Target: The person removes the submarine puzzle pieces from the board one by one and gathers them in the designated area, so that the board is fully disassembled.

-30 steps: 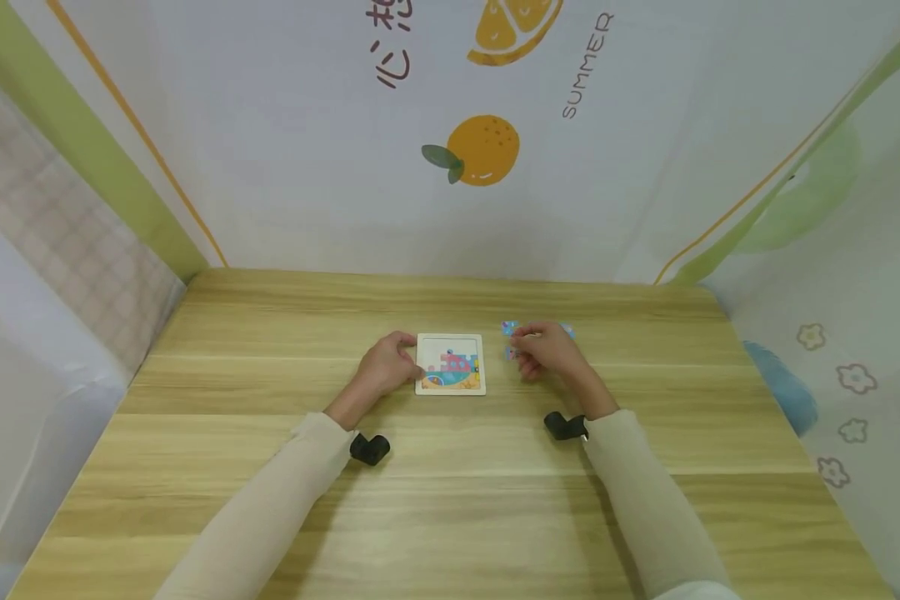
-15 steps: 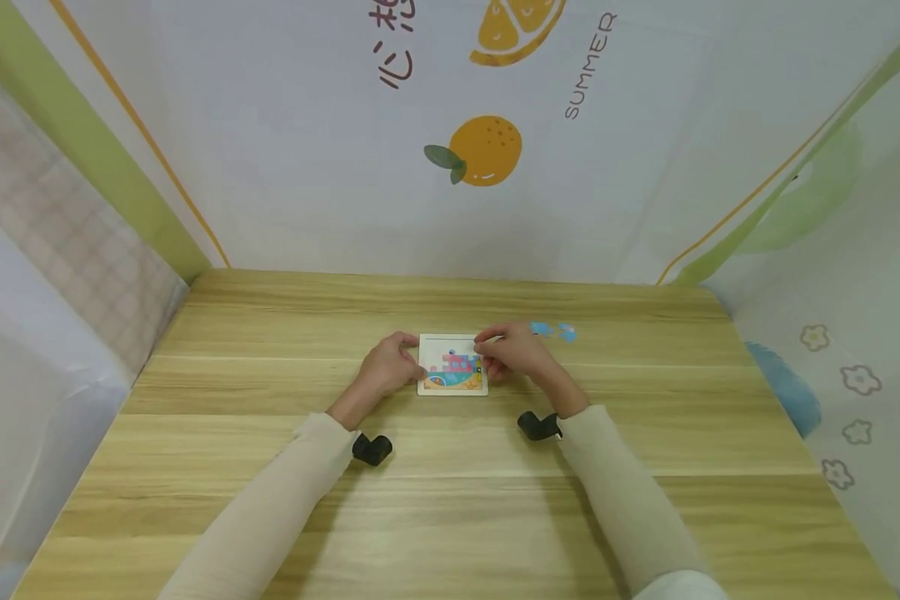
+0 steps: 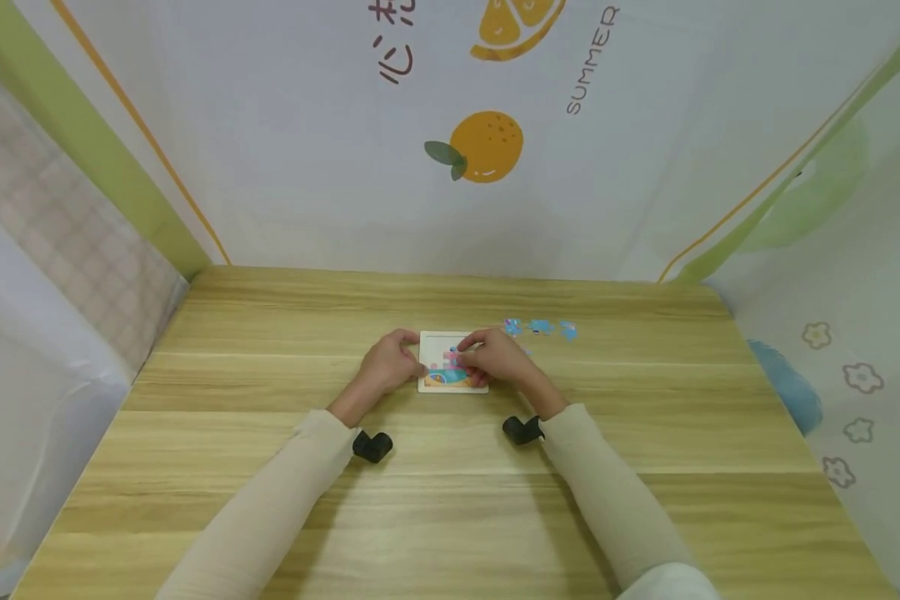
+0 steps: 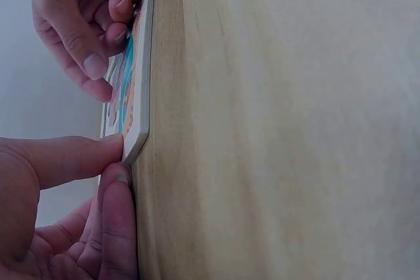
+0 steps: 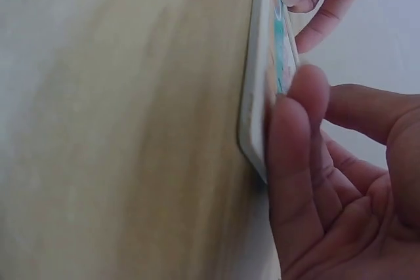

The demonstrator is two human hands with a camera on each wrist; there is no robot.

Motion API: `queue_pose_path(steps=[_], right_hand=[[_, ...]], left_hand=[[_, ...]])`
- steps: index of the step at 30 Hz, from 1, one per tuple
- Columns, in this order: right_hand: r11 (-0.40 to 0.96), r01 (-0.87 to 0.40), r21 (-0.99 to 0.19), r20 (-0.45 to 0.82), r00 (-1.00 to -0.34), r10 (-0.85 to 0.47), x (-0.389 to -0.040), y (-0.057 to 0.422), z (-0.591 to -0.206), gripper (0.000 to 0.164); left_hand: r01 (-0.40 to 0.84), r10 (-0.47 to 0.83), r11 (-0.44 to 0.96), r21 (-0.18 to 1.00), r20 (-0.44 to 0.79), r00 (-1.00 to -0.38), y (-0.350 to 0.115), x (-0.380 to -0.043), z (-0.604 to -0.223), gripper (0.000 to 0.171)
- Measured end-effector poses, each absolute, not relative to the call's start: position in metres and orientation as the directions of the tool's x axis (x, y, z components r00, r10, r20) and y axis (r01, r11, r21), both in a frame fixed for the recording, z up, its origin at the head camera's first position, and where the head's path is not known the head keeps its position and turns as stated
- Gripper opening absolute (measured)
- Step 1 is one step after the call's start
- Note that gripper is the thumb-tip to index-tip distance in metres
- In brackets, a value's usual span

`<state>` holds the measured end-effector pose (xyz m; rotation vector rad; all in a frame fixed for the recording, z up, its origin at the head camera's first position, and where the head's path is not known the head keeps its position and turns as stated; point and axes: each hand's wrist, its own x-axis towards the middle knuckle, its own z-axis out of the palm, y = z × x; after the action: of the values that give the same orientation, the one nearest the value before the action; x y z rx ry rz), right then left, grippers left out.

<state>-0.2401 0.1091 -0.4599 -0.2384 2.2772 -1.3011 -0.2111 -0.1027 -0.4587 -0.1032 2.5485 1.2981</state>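
A small square jigsaw puzzle tray with a pale rim lies on the table, its lower part filled with a pink and blue ship picture. My left hand pinches the tray's left edge; in the left wrist view the thumb presses on the rim corner. Over the tray's right half, my right hand has thumb and index finger brought together low above the picture, pinching a puzzle piece that the fingers mostly hide. The right wrist view shows this hand beside the near tray edge.
Loose blue puzzle pieces lie in a row behind and right of the tray: one, another and a third. A bit of blue shows just behind the right hand. A printed curtain stands along the table's back edge.
My right hand has moved left from the loose pieces to over the tray, uncovering the row of pieces. My left hand has stayed at the tray's left edge.
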Motion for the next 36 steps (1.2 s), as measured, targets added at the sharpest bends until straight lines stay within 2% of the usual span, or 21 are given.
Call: queue_pose_path(steps=[12, 21, 29, 36], right_hand=[[0.591, 0.043, -0.806, -0.322, -0.869, -0.376, -0.244, 0.104, -0.459, 0.025], [0.513, 0.121, -0.850, -0.375, -0.822, -0.429, -0.249, 0.111, -0.458, 0.022], [0.493, 0.081, -0.866, -0.358, -0.789, -0.499, -0.247, 0.124, -0.456, 0.025], [0.448, 0.133, -0.884, -0.348, -0.827, -0.441, -0.245, 0.147, -0.447, 0.023]], left_hand=[[-0.186, 0.064, 0.594, 0.782, -0.276, -0.959, -0.102, -0.213, -0.454, 0.059], [-0.179, 0.064, 0.597, 0.782, -0.269, -0.961, -0.103, -0.213, -0.455, 0.060], [-0.191, 0.078, 0.583, 0.790, -0.288, -0.954, -0.104, -0.211, -0.458, 0.058], [-0.192, 0.087, 0.581, 0.791, -0.294, -0.952, -0.104, -0.211, -0.460, 0.057]])
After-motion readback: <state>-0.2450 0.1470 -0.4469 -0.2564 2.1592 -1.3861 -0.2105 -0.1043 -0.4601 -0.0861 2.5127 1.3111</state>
